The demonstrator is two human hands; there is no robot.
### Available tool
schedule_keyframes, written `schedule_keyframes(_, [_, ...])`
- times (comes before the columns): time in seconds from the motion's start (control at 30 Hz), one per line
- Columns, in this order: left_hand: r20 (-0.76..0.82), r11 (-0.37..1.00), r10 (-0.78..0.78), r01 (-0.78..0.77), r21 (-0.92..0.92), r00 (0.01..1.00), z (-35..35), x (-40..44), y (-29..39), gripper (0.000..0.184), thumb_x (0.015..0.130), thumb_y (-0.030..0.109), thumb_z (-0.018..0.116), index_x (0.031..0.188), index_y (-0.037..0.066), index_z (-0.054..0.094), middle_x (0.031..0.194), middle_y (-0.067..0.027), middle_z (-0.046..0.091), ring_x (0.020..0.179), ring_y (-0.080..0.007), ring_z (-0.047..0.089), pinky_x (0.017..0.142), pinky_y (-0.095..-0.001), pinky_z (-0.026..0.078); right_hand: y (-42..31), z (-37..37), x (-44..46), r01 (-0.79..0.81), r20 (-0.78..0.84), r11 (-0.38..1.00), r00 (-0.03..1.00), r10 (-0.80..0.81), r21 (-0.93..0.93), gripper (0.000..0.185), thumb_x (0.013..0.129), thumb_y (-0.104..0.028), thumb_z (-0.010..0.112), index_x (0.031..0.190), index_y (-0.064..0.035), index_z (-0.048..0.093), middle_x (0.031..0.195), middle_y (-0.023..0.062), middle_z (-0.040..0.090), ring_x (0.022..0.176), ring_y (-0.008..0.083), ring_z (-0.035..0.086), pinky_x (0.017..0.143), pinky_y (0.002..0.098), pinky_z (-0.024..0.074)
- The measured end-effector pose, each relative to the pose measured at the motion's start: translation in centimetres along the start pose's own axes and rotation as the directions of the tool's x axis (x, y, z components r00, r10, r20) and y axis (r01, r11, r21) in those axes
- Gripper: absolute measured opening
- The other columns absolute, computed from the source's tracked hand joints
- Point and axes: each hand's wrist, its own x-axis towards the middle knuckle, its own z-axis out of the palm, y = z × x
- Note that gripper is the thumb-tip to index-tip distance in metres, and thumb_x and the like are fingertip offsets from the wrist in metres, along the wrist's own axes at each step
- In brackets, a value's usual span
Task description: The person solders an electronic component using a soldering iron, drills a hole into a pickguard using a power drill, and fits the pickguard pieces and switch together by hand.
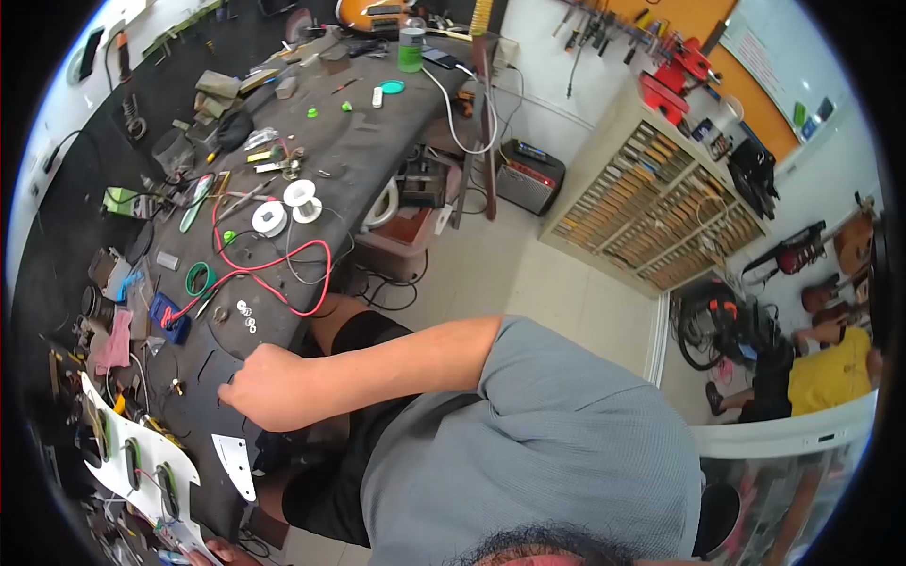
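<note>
My right hand [262, 387] is closed over the dark bench, its fingers curled down; anything between them is hidden. Thin dark pieces lie beside its fingertips. At the lower left edge, my left hand [226, 553] is partly cut off, its fingers closed at the end of a white pickguard [146, 479] with black pickups and wires. Between the hands lies a small white plate with holes [233, 464]. Several white rings [246, 316] sit just above my right hand, near a blue meter [170, 318] with a red cable [326, 274].
Wire spools [302, 200], a green tape roll [200, 278] and a green bottle [411, 49] stand on the bench [354, 123]. Loose tools and parts crowd its far side. A drawer cabinet [651, 189] and an amplifier [530, 177] are beyond. Another person in yellow [830, 377] is at the right.
</note>
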Motion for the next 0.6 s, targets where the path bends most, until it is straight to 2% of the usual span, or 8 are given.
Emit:
schedule_keyframes(0.03, [-0.023, 0.941, -0.209, 0.195, -0.275, 0.978, 1.3, 0.0, 0.7, 0.030, 0.110, 0.027, 0.059, 0.118, 0.001, 0.071, 0.089, -0.0097, 0.070, 0.073, -0.0188, 0.063, 0.062, -0.0312, 0.049, 0.0, -1.0, -0.3, -0.028, 0.027, 1.000, 0.999, 0.028, 0.011, 0.029, 0.086, -0.014, 0.070, 0.109, 0.0025, 0.069, 0.077, 0.0160, 0.076, 0.074, 0.0362, 0.078, 0.060, 0.0484, 0.0565])
schedule_keyframes(0.13, [0.058, 0.948, -0.199, 0.207, -0.242, 0.978, 4.9, 0.7, 1.9, 0.040, 0.109, 0.024, 0.063, 0.141, 0.000, 0.060, 0.101, -0.0125, 0.068, 0.075, -0.0196, 0.063, 0.059, -0.0291, 0.052, 2.2, 3.0, -1.1, -0.034, 0.163, 0.999, 0.986, 0.035, -0.011, 0.030, 0.085, -0.011, 0.069, 0.111, 0.0037, 0.068, 0.075, 0.0162, 0.075, 0.073, 0.0362, 0.078, 0.061, 0.0473, 0.0569])
schedule_keyframes(0.2, [0.066, 0.942, -0.199, 0.210, -0.262, 0.978, 2.8, 2.5, -1.2, 0.050, 0.115, 0.020, 0.055, 0.158, -0.003, 0.048, 0.112, -0.0161, 0.068, 0.082, -0.0184, 0.064, 0.063, -0.0234, 0.048, 1.9, 2.9, -2.2, -0.048, 0.112, 0.998, 0.992, 0.053, -0.045, 0.049, 0.086, -0.011, 0.067, 0.131, 0.0076, 0.065, 0.077, 0.0158, 0.076, 0.074, 0.0359, 0.077, 0.062, 0.0473, 0.0574])
schedule_keyframes(0.3, [0.069, 0.934, -0.222, 0.232, -0.272, 0.973, 6.0, 0.3, 0.2, 0.051, 0.111, 0.020, 0.054, 0.155, -0.006, 0.049, 0.100, -0.0128, 0.067, 0.065, -0.0162, 0.057, 0.056, -0.0254, 0.043, 1.4, 2.8, -3.2, -0.064, 0.148, 0.996, 0.986, 0.073, -0.062, 0.070, 0.089, -0.012, 0.065, 0.155, 0.0091, 0.052, 0.080, 0.0155, 0.077, 0.076, 0.0342, 0.078, 0.063, 0.0463, 0.0580])
schedule_keyframes(0.33, [0.137, 0.927, -0.219, 0.250, -0.281, 0.966, 6.2, 0.2, 0.0, 0.051, 0.111, 0.020, 0.054, 0.155, -0.006, 0.049, 0.096, -0.0128, 0.067, 0.062, -0.0166, 0.056, 0.055, -0.0256, 0.043, 1.2, 3.0, -3.0, -0.065, 0.146, 0.996, 0.987, 0.073, -0.059, 0.070, 0.088, -0.014, 0.067, 0.153, 0.0096, 0.054, 0.082, 0.0162, 0.078, 0.077, 0.0348, 0.078, 0.065, 0.0470, 0.0586])
schedule_keyframes(0.37, [0.065, 0.923, -0.257, 0.265, -0.280, 0.964, 8.5, -1.1, 1.5, 0.051, 0.112, 0.021, 0.053, 0.155, -0.006, 0.048, 0.091, -0.0133, 0.067, 0.056, -0.0158, 0.054, 0.054, -0.0240, 0.042, 1.2, 3.2, -3.1, -0.070, 0.147, 0.996, 0.986, 0.079, -0.062, 0.070, 0.088, -0.016, 0.069, 0.151, 0.0101, 0.055, 0.084, 0.0169, 0.078, 0.078, 0.0354, 0.079, 0.067, 0.0477, 0.0592])
schedule_keyframes(0.5, [0.068, 0.924, -0.273, 0.282, -0.259, 0.960, 8.5, -2.5, 1.8, 0.052, 0.114, 0.020, 0.049, 0.158, -0.007, 0.042, 0.097, -0.0168, 0.071, 0.054, -0.0134, 0.054, 0.048, -0.0214, 0.038, 1.1, 3.5, -3.1, -0.076, 0.125, 0.995, 0.989, 0.084, -0.069, 0.068, 0.087, -0.016, 0.071, 0.148, 0.0103, 0.058, 0.084, 0.0174, 0.079, 0.079, 0.0352, 0.079, 0.069, 0.0485, 0.0600])
schedule_keyframes(0.6, [0.416, 0.879, -0.159, 0.320, -0.353, 0.895, 3.4, -1.0, -0.8, 0.050, 0.111, 0.015, 0.055, 0.156, -0.007, 0.048, 0.116, -0.0145, 0.068, 0.077, -0.0200, 0.066, 0.064, -0.0251, 0.053, 1.2, 3.4, -3.0, -0.079, 0.113, 0.993, 0.990, 0.088, -0.084, 0.066, 0.087, -0.015, 0.070, 0.148, 0.0100, 0.059, 0.084, 0.0181, 0.079, 0.078, 0.0354, 0.079, 0.068, 0.0484, 0.0602])
